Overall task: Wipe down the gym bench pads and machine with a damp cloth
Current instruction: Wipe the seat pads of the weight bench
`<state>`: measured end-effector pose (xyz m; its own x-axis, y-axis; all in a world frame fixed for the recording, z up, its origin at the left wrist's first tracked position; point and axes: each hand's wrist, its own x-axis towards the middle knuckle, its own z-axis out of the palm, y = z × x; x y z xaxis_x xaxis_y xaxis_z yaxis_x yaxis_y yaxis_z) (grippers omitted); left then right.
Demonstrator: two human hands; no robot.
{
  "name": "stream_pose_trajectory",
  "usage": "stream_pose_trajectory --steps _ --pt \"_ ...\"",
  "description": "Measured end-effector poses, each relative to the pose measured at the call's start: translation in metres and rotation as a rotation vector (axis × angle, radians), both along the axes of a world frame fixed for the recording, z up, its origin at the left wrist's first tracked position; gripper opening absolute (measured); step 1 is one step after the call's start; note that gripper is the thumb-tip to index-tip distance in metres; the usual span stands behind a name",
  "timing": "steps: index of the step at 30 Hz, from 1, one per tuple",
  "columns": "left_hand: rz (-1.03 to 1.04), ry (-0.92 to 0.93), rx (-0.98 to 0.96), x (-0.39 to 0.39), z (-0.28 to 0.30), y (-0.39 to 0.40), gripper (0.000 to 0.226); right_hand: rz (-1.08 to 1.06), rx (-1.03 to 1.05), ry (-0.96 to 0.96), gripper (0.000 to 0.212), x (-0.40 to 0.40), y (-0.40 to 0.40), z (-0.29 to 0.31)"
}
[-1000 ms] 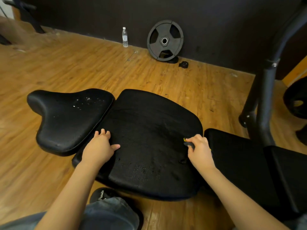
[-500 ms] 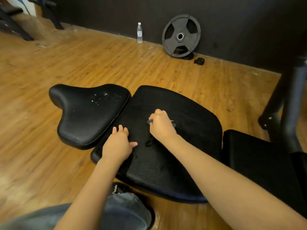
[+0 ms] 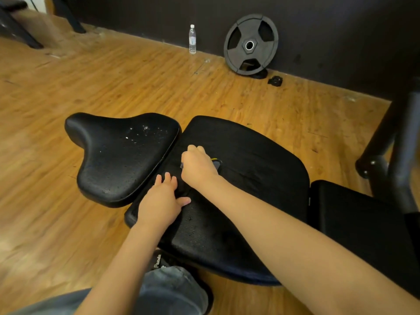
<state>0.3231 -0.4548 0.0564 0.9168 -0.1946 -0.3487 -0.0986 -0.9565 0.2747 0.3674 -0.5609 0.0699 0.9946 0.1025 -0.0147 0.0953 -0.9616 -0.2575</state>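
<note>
Denim in a faded blue-grey covers the person's bent knee (image 3: pixel 172 289) at the near edge, with a dark shoe (image 3: pixel 159 262) showing white lettering just beyond it on the wooden floor (image 3: pixel 56 201). Both bare forearms reach away from the camera over the black middle pad (image 3: pixel 250 201) of the bench.

Nearer of the two, the left hand (image 3: pixel 162 201) lies flat on the near left part of that pad, fingers straight and pointing away, thumb spread out to the right, holding nothing. Just beyond it, the right hand (image 3: pixel 198 165) is curled into a fist around a dark cloth (image 3: pixel 217 164), of which only a small grey bit with a yellow edge shows at the right of the knuckles. The fist presses the cloth down on the middle pad, close to its left edge. The two hands are near each other but apart.

Left of the middle pad, with a narrow gap between, sits the black seat pad (image 3: pixel 118 160), saddle-shaped, with pale specks scattered over its far right part. Right of the middle pad lies a third black pad (image 3: pixel 354 219), and above that rise the dark tubes of the machine frame (image 3: pixel 397 160).

Farther off, against the dark wall (image 3: pixel 318 23), a black weight plate (image 3: pixel 250 44) leans upright, a small black object (image 3: pixel 275 81) lies on the floor to its right, and a clear water bottle (image 3: pixel 192 39) stands to its left.
</note>
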Motion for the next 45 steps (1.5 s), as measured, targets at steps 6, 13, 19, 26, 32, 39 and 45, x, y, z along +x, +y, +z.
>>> stream_pose_trajectory --steps 6,13,19,26,32,39,45 --pt "0.002 0.006 0.003 -0.002 0.004 0.0 0.074 -0.252 0.138 0.061 0.02 -0.06 -0.067 -0.007" --pt "0.039 0.001 0.008 -0.005 0.007 -0.006 0.072 -0.496 0.094 -0.014 0.022 -0.153 -0.177 -0.03" --pt "0.064 -0.01 -0.009 -0.01 0.007 -0.006 0.071 -0.556 0.138 -0.039 0.023 -0.16 -0.182 -0.036" --pt "0.163 -0.055 -0.043 -0.012 0.002 -0.007 0.081 -0.446 0.22 -0.056 0.02 -0.128 -0.125 -0.029" --pt "0.16 -0.048 -0.029 -0.009 -0.001 0.0 0.084 -0.278 0.186 0.013 0.02 -0.058 -0.054 -0.012" --pt "0.156 -0.101 -0.073 -0.005 -0.007 0.003 0.077 0.065 0.069 0.015 0.022 -0.009 0.024 -0.001" --pt "0.145 -0.115 -0.088 -0.003 -0.011 0.006 0.082 0.125 0.16 0.055 0.02 -0.005 0.029 0.012"
